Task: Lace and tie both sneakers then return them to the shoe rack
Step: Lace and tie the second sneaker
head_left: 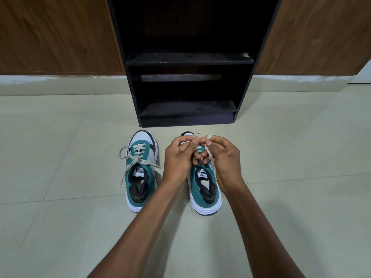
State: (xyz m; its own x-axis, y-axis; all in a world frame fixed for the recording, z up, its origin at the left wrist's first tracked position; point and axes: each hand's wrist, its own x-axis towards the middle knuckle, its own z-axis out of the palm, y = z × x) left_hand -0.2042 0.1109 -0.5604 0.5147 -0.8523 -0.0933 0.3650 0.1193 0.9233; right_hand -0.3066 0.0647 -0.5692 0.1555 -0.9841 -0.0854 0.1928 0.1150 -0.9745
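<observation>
Two teal, white and black sneakers stand side by side on the floor, toes toward the rack. The left sneaker (141,173) has its grey lace (128,157) threaded, with loose ends trailing over both sides. Over the right sneaker (204,187) my left hand (178,155) and my right hand (222,157) meet, each pinching a part of that shoe's grey lace (208,152) above the tongue. The hands hide the right shoe's front and eyelets. The black shoe rack (188,61) stands just beyond the shoes, its shelves bare.
Brown wooden panels (56,33) flank the rack on both sides above a pale skirting. The floor (60,217) is pale green-grey tile, spreading wide to the left and right of the shoes.
</observation>
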